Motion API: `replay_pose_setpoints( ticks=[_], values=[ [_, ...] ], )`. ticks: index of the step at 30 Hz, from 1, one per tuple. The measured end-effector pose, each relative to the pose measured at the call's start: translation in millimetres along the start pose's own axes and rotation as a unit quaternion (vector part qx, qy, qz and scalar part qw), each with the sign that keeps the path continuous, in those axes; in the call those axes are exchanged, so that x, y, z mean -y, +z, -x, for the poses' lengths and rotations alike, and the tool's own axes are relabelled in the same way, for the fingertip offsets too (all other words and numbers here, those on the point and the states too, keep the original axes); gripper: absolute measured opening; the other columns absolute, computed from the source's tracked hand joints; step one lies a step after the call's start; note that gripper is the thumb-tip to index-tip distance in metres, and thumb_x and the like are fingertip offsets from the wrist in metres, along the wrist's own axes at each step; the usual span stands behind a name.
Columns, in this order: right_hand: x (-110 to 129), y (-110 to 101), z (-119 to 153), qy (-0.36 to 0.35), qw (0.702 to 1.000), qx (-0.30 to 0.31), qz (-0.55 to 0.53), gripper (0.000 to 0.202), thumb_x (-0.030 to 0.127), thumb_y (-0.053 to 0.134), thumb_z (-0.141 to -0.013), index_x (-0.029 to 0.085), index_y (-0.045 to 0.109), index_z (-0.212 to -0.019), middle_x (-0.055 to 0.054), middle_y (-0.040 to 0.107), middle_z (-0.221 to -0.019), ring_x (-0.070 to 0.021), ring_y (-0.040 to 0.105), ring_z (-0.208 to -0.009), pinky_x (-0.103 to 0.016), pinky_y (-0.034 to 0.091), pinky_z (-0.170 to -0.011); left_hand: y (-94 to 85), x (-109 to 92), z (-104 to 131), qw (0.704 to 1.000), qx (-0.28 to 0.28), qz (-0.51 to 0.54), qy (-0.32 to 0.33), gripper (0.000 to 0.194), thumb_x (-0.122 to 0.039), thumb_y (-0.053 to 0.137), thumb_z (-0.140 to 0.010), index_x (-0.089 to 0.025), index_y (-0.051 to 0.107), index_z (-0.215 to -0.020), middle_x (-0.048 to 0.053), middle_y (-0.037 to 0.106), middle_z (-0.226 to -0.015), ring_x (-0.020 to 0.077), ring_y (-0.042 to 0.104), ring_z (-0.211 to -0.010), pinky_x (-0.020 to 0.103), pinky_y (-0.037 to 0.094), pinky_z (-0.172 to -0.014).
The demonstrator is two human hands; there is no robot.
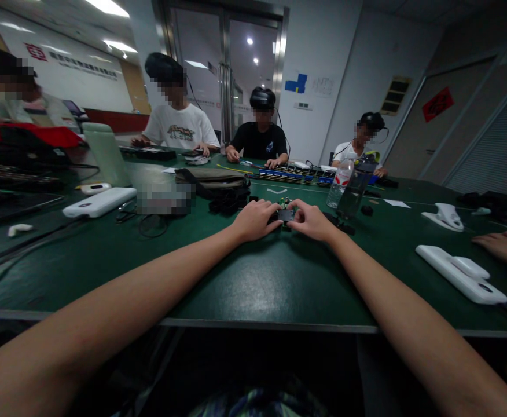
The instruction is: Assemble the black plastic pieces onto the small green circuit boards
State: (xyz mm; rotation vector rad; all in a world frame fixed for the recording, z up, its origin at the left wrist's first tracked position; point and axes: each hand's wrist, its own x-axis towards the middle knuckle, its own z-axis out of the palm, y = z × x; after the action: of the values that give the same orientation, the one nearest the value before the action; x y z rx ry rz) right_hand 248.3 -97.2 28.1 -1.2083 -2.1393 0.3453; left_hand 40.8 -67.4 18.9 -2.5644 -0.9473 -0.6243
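A small green circuit board (pixel 285 204) with a flat dark grey block (pixel 285 216) on it is between my two hands, over the dark green table. My left hand (pixel 256 220) is closed, its thumb and fingertips at the left edge of the board. From the other side, my right hand (pixel 312 220) pinches the right edge with thumb and curled index finger. Fine parts of the board are too small to make out.
Behind my hands lie a black strap (pixel 227 202) and a grey-brown bag (pixel 212 178). A clear water bottle (pixel 339 188) and a dark bottle (pixel 356 188) stand to the right. White power banks (pixel 99 202) lie about. Several people sit around the table; another person's hand (pixel 503 246) rests at far right.
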Motion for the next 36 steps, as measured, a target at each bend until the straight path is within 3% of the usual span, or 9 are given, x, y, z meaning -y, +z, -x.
replay_pose_setpoints(
  ticks=[9,14,18,27,36],
  values=[
    [0.4,1.5,-2.0,0.003,0.999,-0.013,0.041,0.032,0.023,0.068,-0.076,0.015,0.065,-0.107,0.005,0.059,-0.063,-0.011,0.053,-0.057,-0.023,0.039,-0.063,1.7,1.7,0.7,1.0,-0.001,0.012,-0.002,0.039,-0.044,0.051,-0.092,-0.017,0.057,-0.119,0.012,0.061,-0.109,0.0263,0.054,-0.102,0.038,0.044,-0.09],
    [-1.4,0.3,-1.9,0.02,0.997,-0.03,0.068,0.028,0.02,0.068,-0.077,0.016,0.067,-0.104,0.005,0.061,-0.063,-0.0106,0.052,-0.057,-0.023,0.039,-0.063,7.7,5.9,1.7,0.997,0.061,-0.017,-0.045,0.052,-0.05,0.057,-0.087,-0.017,0.052,-0.127,0.013,0.057,-0.119,0.0284,0.053,-0.107,0.038,0.046,-0.088],
    [-2.4,-1.1,-2.1,0.038,0.995,-0.037,0.09,0.027,0.021,0.068,-0.077,0.016,0.067,-0.104,0.004,0.061,-0.063,-0.0113,0.053,-0.057,-0.024,0.039,-0.065,9.9,7.6,1.7,0.993,0.106,-0.031,-0.051,0.045,-0.049,0.054,-0.089,-0.016,0.055,-0.12,0.013,0.061,-0.115,0.0279,0.056,-0.105,0.037,0.046,-0.086],
    [-0.6,0.9,-2.0,0.029,0.996,-0.016,0.079,0.028,0.021,0.068,-0.077,0.017,0.067,-0.105,0.004,0.062,-0.064,-0.0113,0.052,-0.057,-0.024,0.039,-0.064,5.9,4.0,1.3,0.992,0.107,-0.022,-0.055,0.041,-0.044,0.055,-0.088,-0.016,0.051,-0.118,0.012,0.064,-0.111,0.0274,0.06,-0.101,0.037,0.047,-0.082],
    [-9.1,-1.4,-2.8,0.084,0.982,-0.077,0.153,0.034,0.026,0.066,-0.079,0.018,0.066,-0.113,0.001,0.066,-0.068,-0.0164,0.059,-0.063,-0.028,0.041,-0.069,4.9,4.9,2.1,0.993,0.109,-0.005,-0.051,0.042,-0.042,0.053,-0.088,-0.017,0.047,-0.121,0.012,0.064,-0.11,0.0279,0.061,-0.102,0.038,0.047,-0.084]
  ],
)
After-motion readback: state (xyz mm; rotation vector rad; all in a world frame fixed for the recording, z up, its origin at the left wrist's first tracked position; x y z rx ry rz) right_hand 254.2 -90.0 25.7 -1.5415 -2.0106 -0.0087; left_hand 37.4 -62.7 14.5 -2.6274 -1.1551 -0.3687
